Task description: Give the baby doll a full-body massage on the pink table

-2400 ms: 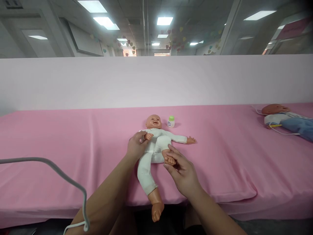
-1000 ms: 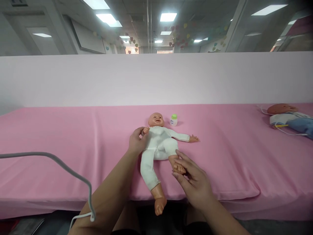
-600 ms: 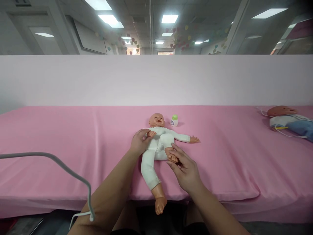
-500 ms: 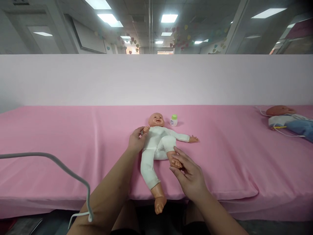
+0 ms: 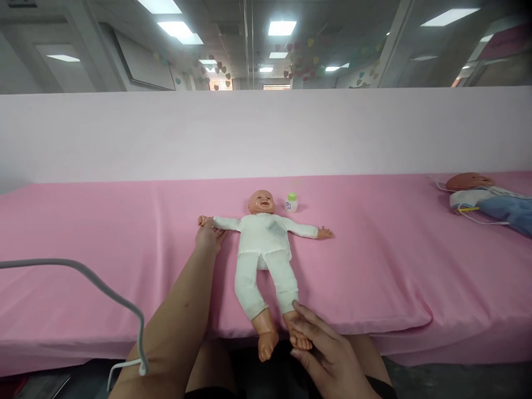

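Where the white partition (image 5: 415, 130) meets the far edge, the pink-draped surface (image 5: 353, 277) begins; it runs forward to a near edge with a loose fold toward the right. Above the partition: glass panes (image 5: 233, 50), showing ceiling lights.

White-clothed doll (image 5: 264, 235) lies on its back at mid-surface, head toward the far edge, arms spread, both feet reaching past the near edge. Second doll (image 5: 509, 213), in blue and white, lies by the far edge at the right, well apart, partly out of view.

Obstruction: grey cable (image 5: 41, 262) enters over the left part of the surface, bends down past the near edge and crosses in front of the left forearm.

Right hand (image 5: 328, 354), beyond the near edge: thumb beneath the toes, fingers over the foot and ankle, clamped on that foot. Left hand (image 5: 208, 238), on the left part of the surface: touching the outstretched sleeve near its cuff; cannot tell whether thumb and fingers close round it.

Bottle (image 5: 291, 205), green-capped, upright near the far edge, just beside the head. White tubing (image 5: 482, 221) and a small yellow strip (image 5: 469, 209) lie at the second doll.
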A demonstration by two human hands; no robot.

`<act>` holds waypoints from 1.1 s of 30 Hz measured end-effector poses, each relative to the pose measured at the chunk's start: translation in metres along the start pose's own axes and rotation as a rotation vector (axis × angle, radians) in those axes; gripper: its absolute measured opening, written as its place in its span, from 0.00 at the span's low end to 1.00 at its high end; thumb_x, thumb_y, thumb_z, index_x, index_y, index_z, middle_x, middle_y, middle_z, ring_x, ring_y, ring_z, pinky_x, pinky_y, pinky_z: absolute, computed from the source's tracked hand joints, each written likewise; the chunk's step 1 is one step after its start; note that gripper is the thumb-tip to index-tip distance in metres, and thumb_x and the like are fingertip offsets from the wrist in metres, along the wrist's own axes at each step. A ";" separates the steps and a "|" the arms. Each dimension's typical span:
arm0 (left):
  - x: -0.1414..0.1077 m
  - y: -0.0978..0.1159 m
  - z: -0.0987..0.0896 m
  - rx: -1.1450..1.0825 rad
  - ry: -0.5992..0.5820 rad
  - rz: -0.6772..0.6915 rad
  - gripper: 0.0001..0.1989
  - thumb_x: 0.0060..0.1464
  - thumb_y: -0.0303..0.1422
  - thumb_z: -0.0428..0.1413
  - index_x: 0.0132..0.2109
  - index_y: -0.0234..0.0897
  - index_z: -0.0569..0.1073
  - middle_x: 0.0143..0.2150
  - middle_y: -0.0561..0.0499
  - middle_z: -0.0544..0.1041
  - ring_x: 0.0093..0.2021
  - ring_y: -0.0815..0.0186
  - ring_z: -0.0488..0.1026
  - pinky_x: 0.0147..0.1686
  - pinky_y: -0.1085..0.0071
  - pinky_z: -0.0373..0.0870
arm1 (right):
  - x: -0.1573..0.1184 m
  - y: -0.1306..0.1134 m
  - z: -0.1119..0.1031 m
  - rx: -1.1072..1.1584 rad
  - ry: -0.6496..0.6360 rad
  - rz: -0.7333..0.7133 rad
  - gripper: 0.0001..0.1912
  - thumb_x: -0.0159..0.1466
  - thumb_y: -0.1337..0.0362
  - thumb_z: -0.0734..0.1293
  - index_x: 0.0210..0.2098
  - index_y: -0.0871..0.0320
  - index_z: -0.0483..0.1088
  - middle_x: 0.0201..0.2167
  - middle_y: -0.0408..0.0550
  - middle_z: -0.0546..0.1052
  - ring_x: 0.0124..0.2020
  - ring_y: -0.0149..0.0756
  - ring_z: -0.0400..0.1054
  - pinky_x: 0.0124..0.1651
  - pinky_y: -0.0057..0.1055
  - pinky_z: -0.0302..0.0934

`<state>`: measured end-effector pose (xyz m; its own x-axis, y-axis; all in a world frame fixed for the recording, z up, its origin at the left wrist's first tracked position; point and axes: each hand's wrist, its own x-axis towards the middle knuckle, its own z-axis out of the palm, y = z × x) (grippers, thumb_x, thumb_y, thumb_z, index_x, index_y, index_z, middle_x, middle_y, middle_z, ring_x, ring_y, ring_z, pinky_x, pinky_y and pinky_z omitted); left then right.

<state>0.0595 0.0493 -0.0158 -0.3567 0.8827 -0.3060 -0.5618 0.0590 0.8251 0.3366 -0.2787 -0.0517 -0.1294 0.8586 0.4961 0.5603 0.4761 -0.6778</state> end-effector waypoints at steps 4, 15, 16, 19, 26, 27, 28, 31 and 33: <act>-0.003 -0.001 0.001 0.061 -0.032 0.046 0.11 0.67 0.39 0.58 0.54 0.43 0.71 0.52 0.44 0.78 0.46 0.60 0.83 0.48 0.58 0.82 | -0.003 0.002 0.007 0.025 -0.012 0.048 0.24 0.67 0.62 0.73 0.62 0.48 0.75 0.65 0.51 0.75 0.63 0.48 0.73 0.63 0.39 0.70; -0.071 -0.018 0.016 0.818 -0.458 0.806 0.18 0.60 0.36 0.62 0.57 0.46 0.78 0.53 0.49 0.82 0.54 0.57 0.78 0.59 0.59 0.72 | 0.051 -0.016 -0.006 0.069 0.152 0.100 0.18 0.68 0.60 0.72 0.57 0.48 0.78 0.66 0.53 0.74 0.64 0.51 0.72 0.64 0.45 0.71; -0.073 -0.019 0.017 0.903 -0.480 0.862 0.19 0.59 0.36 0.62 0.57 0.47 0.79 0.54 0.49 0.81 0.55 0.57 0.77 0.60 0.58 0.72 | 0.060 -0.016 -0.006 0.084 0.164 0.102 0.18 0.68 0.60 0.72 0.57 0.48 0.79 0.66 0.54 0.73 0.65 0.51 0.72 0.62 0.45 0.73; -0.076 -0.021 0.017 1.048 -0.521 0.977 0.19 0.57 0.36 0.63 0.56 0.47 0.81 0.55 0.47 0.80 0.57 0.55 0.75 0.61 0.58 0.71 | 0.086 -0.011 -0.003 0.130 0.177 0.125 0.18 0.68 0.58 0.72 0.57 0.48 0.79 0.68 0.54 0.72 0.65 0.53 0.71 0.54 0.42 0.78; -0.075 -0.021 0.017 1.108 -0.604 1.001 0.18 0.60 0.36 0.61 0.56 0.47 0.81 0.57 0.46 0.77 0.61 0.54 0.73 0.62 0.57 0.70 | 0.118 0.002 0.010 0.204 0.180 0.127 0.19 0.67 0.58 0.72 0.57 0.48 0.78 0.68 0.52 0.71 0.67 0.52 0.69 0.52 0.43 0.79; -0.074 -0.021 0.017 1.087 -0.601 0.983 0.17 0.60 0.36 0.61 0.56 0.47 0.81 0.57 0.46 0.77 0.60 0.54 0.73 0.62 0.57 0.70 | 0.118 0.002 0.011 0.204 0.182 0.123 0.19 0.67 0.58 0.72 0.57 0.48 0.78 0.68 0.53 0.71 0.67 0.52 0.69 0.52 0.43 0.78; -0.074 -0.021 0.017 1.063 -0.588 0.961 0.17 0.59 0.37 0.61 0.56 0.46 0.81 0.57 0.46 0.78 0.59 0.55 0.74 0.61 0.58 0.71 | 0.117 0.001 0.010 0.202 0.185 0.115 0.19 0.67 0.58 0.72 0.57 0.48 0.78 0.68 0.53 0.71 0.66 0.52 0.70 0.54 0.44 0.78; -0.070 -0.019 0.016 0.969 -0.498 0.867 0.18 0.58 0.36 0.61 0.56 0.46 0.80 0.56 0.47 0.79 0.56 0.56 0.76 0.59 0.58 0.72 | 0.107 -0.002 0.004 0.182 0.190 0.107 0.19 0.67 0.59 0.72 0.57 0.49 0.78 0.68 0.55 0.71 0.66 0.53 0.70 0.59 0.47 0.75; -0.065 -0.016 0.015 0.851 -0.438 0.776 0.17 0.59 0.36 0.60 0.55 0.45 0.78 0.55 0.47 0.81 0.55 0.56 0.77 0.58 0.58 0.72 | 0.094 -0.007 -0.002 0.169 0.195 0.123 0.19 0.68 0.59 0.72 0.58 0.48 0.77 0.68 0.56 0.71 0.67 0.53 0.69 0.59 0.48 0.75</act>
<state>0.1026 -0.0023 -0.0023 -0.0067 0.8916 0.4528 0.4112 -0.4103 0.8140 0.3222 -0.2015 0.0011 0.1005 0.8666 0.4889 0.4160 0.4097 -0.8118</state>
